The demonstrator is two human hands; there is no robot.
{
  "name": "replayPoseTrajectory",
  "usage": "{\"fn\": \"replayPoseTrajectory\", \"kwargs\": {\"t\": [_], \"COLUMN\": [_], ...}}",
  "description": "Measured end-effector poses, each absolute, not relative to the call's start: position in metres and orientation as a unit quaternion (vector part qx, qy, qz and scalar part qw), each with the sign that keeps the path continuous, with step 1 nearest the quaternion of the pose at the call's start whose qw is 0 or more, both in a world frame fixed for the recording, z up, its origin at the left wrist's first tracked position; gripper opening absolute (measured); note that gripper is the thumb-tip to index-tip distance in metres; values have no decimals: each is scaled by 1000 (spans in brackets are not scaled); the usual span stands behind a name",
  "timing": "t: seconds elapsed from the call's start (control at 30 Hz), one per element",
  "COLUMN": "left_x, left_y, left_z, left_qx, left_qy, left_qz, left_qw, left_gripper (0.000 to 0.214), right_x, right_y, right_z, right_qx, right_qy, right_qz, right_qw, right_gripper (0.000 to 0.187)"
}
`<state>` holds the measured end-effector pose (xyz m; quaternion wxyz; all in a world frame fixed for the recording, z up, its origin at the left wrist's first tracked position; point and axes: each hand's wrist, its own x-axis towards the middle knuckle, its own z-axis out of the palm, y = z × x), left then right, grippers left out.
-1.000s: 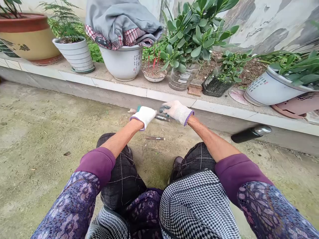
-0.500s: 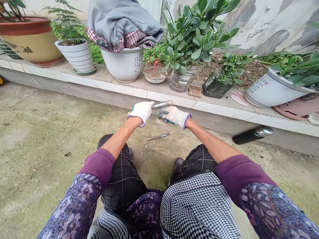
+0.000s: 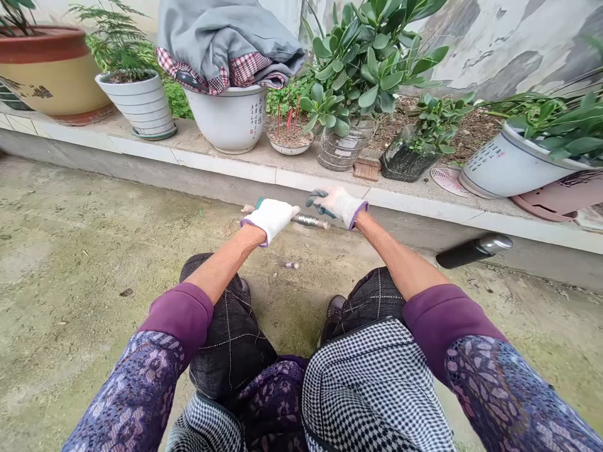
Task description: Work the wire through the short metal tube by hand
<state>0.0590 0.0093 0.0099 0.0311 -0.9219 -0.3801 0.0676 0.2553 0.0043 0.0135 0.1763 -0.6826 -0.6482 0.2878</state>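
Observation:
My left hand [image 3: 273, 218], in a white knitted glove with a purple cuff, is closed around a short stick [image 3: 325, 225]. Silvery wire [image 3: 308, 220] is wound around the stick, right of my fingers. My right hand [image 3: 336, 204], gloved the same way with grey-green fingertips, is just above the stick's right end. Its fingers curl together; whatever they pinch is too small to make out. Below both hands is a second, smaller stick [image 3: 292, 265] with a wrapped part, seen nearly end-on. Whether it hangs or lies on the ground, I cannot tell.
A tiled ledge [image 3: 226, 164] runs across ahead, bearing potted plants, a white pot [image 3: 226, 119] draped with grey cloth [image 3: 226, 44], and a wooden brush [image 3: 366, 168]. A black flask [image 3: 464, 252] stands by the ledge at right. My knees flank the concrete ground [image 3: 277, 314].
The wire-wound stick has tipped, its right end dropping. My right hand has risen slightly above it. The smaller stick below has turned and looks much shorter.

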Motion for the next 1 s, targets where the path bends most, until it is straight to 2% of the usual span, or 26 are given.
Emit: {"fn": "replayPoseTrajectory", "kwargs": {"t": [0.13, 0.23, 0.4, 0.53, 0.63, 0.7, 0.83, 1.0], "left_x": [59, 56, 51, 52, 54, 56, 57, 61], "left_y": [18, 27, 35, 32, 23, 17, 15, 25], "left_z": [14, 13, 4, -7, -7, -3, 4, 3], "left_qx": [-907, -883, -854, -877, -902, -914, -915, -896], "left_qy": [-421, -468, -520, -478, -420, -392, -401, -433], "left_qz": [16, -19, -15, 47, 95, 96, 52, -16], "left_qw": [-14, -35, -20, 25, 28, 32, 13, -93], "left_gripper": [32, 34, 36, 33, 34, 34, 34, 33], "right_x": [262, 255, 225, 211, 221, 235, 259, 267], "right_y": [3, -1, -15, -23, -15, -6, 3, -2], "right_z": [5, 0, -1, 9, 15, 16, 14, 7], "right_qx": [-665, -658, -625, -590, -606, -634, -653, -614], "right_qy": [-622, -618, -705, -767, -767, -738, -688, -616], "right_qz": [360, 384, 316, 241, 184, 194, 274, 423], "right_qw": [205, 195, 112, 80, 104, 121, 159, 252], "right_gripper": [20, 21, 20, 20, 20, 22, 22, 21]}}
